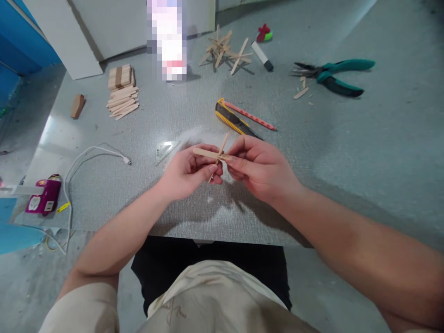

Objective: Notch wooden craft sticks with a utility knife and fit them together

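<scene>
I see the left hand [187, 173] half curled, its thumb and fingers pinching crossed wooden sticks [204, 153]; the right hand [262, 166] grips them by fingertips where they meet, between both hands. Just beyond the right hand I have a cutter [229, 117] and a pink pencil [250, 115]; farther out rightward, pliers [322, 76].

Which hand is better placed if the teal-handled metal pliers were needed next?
Probably the right hand: the pliers lie on its side of the grey table, farther from the left hand. Both hands hold crossed, flat pale wooden sticks, so the right would likely need to let go first.
</scene>
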A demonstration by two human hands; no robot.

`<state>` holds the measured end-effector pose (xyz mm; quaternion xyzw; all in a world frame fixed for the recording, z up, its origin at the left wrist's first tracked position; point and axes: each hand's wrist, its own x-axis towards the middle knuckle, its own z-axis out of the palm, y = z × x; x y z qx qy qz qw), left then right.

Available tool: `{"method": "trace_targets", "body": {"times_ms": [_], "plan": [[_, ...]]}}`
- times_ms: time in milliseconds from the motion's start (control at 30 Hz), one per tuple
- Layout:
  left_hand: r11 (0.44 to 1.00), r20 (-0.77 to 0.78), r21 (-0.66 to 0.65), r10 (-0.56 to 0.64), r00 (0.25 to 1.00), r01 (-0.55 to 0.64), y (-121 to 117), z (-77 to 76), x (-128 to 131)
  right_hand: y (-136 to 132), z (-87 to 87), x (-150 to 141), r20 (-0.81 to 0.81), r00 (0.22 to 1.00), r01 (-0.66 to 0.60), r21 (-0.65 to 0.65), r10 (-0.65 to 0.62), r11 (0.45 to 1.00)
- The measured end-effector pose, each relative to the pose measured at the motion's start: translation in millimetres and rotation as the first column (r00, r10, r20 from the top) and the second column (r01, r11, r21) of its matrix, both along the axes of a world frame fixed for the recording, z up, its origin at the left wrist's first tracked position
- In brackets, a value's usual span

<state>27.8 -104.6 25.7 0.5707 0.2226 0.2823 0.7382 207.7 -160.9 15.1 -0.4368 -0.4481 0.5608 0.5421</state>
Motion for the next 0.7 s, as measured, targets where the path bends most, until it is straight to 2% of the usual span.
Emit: {"method": "trace_targets", "body": {"times_ms": [133,267,433,700], "plan": [[1.0,0.002,0.012,-0.004,1.0,0.004,-1,1.7,1,-3,6.0,1,0.156,0.985,0.06,0.082,-0.072,0.995],[1.0,0.009,0.008,0.009,1.0,-0.009,-2,0.2,1,-5,8.8,1,0.348,0.925,0.094,0.182,-0.154,0.979],[0.999,0.015,0.028,0.043,0.999,-0.044,-3,-3.7,1,-6,5.5,0,0.331,0.935,0.049,0.235,-0.128,0.971],[0.984,0.062,0.134,0.11,0.992,-0.117,-12,-3.8,-2,-12,7.0,-1,0.377,0.91,0.009,0.399,-0.173,0.917]]}}
